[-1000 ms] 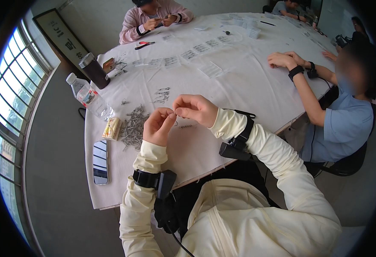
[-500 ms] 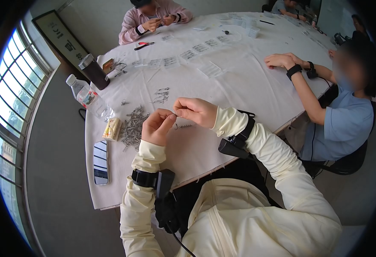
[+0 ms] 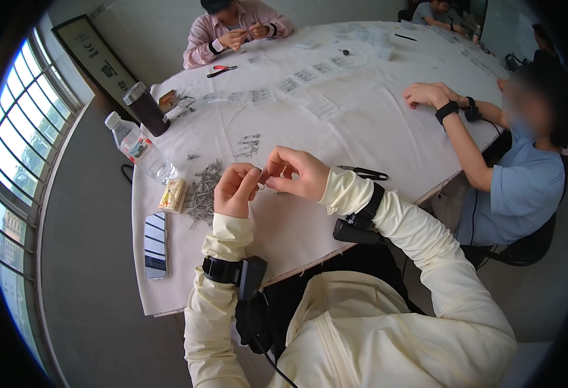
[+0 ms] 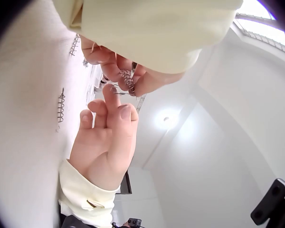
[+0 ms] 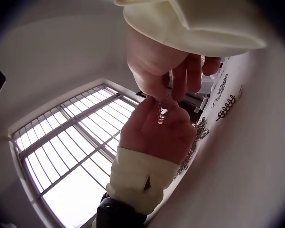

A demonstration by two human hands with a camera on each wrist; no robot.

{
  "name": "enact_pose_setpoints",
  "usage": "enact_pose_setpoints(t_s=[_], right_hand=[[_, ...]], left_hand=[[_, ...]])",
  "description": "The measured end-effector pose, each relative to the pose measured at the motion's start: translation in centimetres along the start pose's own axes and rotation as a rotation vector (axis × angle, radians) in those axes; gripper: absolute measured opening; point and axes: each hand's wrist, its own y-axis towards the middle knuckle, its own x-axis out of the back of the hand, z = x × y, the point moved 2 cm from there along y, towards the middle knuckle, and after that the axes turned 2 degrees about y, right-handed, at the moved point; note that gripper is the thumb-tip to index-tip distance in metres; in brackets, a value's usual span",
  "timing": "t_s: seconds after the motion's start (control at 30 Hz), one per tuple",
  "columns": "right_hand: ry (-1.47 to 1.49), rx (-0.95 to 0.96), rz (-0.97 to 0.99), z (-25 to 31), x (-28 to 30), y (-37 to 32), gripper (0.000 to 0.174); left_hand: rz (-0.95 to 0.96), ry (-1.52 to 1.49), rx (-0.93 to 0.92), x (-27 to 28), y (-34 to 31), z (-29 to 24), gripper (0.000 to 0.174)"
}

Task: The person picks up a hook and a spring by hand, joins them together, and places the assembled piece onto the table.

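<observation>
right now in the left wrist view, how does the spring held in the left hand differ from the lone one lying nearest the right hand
The held spring is gripped by the left hand, off the table; the loose spring lies on the cloth. The left hand partly covers the held spring, while the loose spring is uncovered. Both are coiled, metallic-looking wire.

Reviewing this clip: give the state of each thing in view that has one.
left hand: pinching a spring
spring: coiled, held between fingers
right hand: fingertips at the spring, grip unclear
spring pile: loose, heaped
clear bottle: capped
dark flask: lidded
phone: face up
red-handled pliers: lying down
</observation>
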Motion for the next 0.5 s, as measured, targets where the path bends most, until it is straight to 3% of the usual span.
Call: enact_pose_setpoints(t_s=[0.5], right_hand=[[0.423, -0.178, 0.051, -1.6, -0.2, 0.1, 0.018]], left_hand=[[0.068, -0.112, 0.015, -0.1, 0.1, 0.2, 0.006]])
